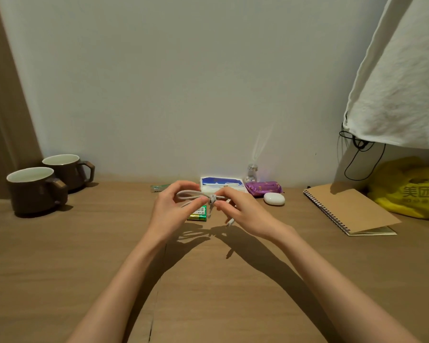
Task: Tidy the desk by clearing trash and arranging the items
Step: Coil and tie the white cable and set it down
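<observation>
Fingers [181, 187] of the left hand [170, 209] curl round a looped white cable [191, 193] while the right hand [245, 214] pinches its wrapped middle, both held above the wooden surface [84, 256] at centre frame; one plug end dangles below. A white cloth [401, 82] hangs at upper right, above a yellow bag [411, 191] by the wall. A spiral notebook [349, 209] lies right of the hands, well apart. Two brown mugs [39, 189] stand at the left edge. Along the wall sit a tissue pack [221, 184], a purple packet [264, 187] and a white case [274, 199]; green batteries [198, 215] lie under the hands.
</observation>
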Demonstrator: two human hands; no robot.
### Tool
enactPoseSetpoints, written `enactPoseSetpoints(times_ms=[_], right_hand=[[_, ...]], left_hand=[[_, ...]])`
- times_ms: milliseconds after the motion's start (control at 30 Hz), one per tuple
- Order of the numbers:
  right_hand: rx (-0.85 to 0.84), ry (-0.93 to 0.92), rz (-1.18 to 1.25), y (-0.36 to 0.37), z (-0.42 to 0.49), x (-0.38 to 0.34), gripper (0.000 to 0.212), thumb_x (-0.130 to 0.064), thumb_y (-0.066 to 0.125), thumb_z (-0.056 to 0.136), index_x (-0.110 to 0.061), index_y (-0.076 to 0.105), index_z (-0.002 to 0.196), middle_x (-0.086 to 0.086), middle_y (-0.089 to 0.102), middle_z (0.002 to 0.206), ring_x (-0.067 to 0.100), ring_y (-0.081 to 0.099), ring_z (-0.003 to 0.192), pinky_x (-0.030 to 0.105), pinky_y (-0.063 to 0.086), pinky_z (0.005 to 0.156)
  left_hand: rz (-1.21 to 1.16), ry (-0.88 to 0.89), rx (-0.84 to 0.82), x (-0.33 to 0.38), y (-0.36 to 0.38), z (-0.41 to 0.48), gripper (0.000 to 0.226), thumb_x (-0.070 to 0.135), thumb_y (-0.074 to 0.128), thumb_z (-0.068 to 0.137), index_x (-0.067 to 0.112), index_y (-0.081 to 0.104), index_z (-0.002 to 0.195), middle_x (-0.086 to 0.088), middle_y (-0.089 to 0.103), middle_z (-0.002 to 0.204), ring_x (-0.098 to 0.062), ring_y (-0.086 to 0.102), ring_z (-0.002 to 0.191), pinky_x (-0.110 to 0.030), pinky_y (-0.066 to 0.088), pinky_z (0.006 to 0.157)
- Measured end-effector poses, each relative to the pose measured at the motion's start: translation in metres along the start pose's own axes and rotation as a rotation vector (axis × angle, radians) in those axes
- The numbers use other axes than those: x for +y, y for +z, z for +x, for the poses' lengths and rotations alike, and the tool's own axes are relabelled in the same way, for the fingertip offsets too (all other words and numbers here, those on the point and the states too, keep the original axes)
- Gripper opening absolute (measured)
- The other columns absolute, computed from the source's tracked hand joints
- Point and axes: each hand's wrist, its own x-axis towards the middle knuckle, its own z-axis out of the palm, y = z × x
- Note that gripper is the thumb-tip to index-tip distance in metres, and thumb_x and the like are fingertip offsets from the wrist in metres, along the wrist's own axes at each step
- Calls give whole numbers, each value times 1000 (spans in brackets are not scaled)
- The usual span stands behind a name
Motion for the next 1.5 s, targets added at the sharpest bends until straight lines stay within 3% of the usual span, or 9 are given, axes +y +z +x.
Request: enactPoseSetpoints(times_ms=[200, 400, 500, 633, 800, 900, 1067, 1167, 1500], right_hand=[[224, 98, 43, -23, 4, 24, 15, -25, 54, 97, -19, 59, 110, -5, 62, 89, -2, 58, 70, 23, 52, 66], [345, 213, 87, -37, 11, 56, 15, -26, 62, 91, -20, 66, 104, 0, 68, 89, 17, 64, 79, 32, 49, 73], [394, 240, 134, -42, 14, 63, 15, -18, 62, 92, -14, 67, 106, 3, 69, 88, 20, 66, 78, 23, 51, 69], [413, 255, 197, -45, 17, 70, 18, -15, 58, 94, -11, 64, 110, -3, 66, 87, 4, 59, 74, 4, 41, 54], [495, 284, 252, -48, 17, 82, 18, -19, 57, 96, -19, 63, 113, -5, 65, 105, 6, 60, 93, 11, 46, 62], [562, 292, 283, -51, 16, 90, 14, -19, 58, 95, -26, 62, 107, -10, 64, 101, 5, 60, 94, 25, 52, 75], [628, 286, 349, -52, 14, 103, 15, -16, 57, 95, -23, 62, 108, -2, 66, 107, 10, 60, 101, 27, 50, 84], [644, 287, 376, -50, 13, 107, 15, -16, 56, 95, -25, 60, 108, -1, 65, 108, 12, 60, 101, 18, 51, 70], [577, 264, 310, -44, 15, 117, 18, -17, 58, 95, -25, 62, 111, -15, 64, 102, -5, 58, 98, 13, 47, 78]], left_hand=[[-32, -252, 144, -32, -4, 15, 12, 30, 54, 94, 28, 63, 102, 8, 64, 106, -17, 57, 109, -30, 47, 89], [458, -155, -331, -60, 13, 25, 49, 50, 67, 79, 36, 54, 124, 6, 56, 126, -15, 45, 121, -36, 39, 101], [682, -83, -321, -66, 20, 29, 53, 54, 68, 76, 40, 55, 125, 7, 55, 131, -20, 41, 123, -37, 33, 98], [706, -90, -236, -71, 20, 35, 35, 46, 64, 83, 39, 62, 117, 7, 54, 129, -21, 41, 123, -37, 30, 98], [785, -150, -111, -81, 17, 41, 35, 35, 60, 88, 29, 58, 123, 2, 52, 130, -22, 38, 125, -40, 30, 103], [773, -13, -33, -80, 33, 44, 32, 31, 62, 87, 23, 61, 118, 0, 54, 124, -21, 39, 122, -34, 28, 98], [771, 148, -206, -63, 82, 52, 37, 44, 54, 90, 29, 57, 124, 8, 56, 126, -16, 41, 120, -33, 32, 93], [818, 118, -313, -64, 105, 55, 42, 48, 51, 90, 30, 52, 128, 7, 52, 131, -17, 37, 120, -34, 32, 95], [838, 69, -287, -74, 108, 56, 32, 40, 44, 96, 30, 53, 125, 0, 51, 122, -20, 39, 112, -31, 33, 88]])
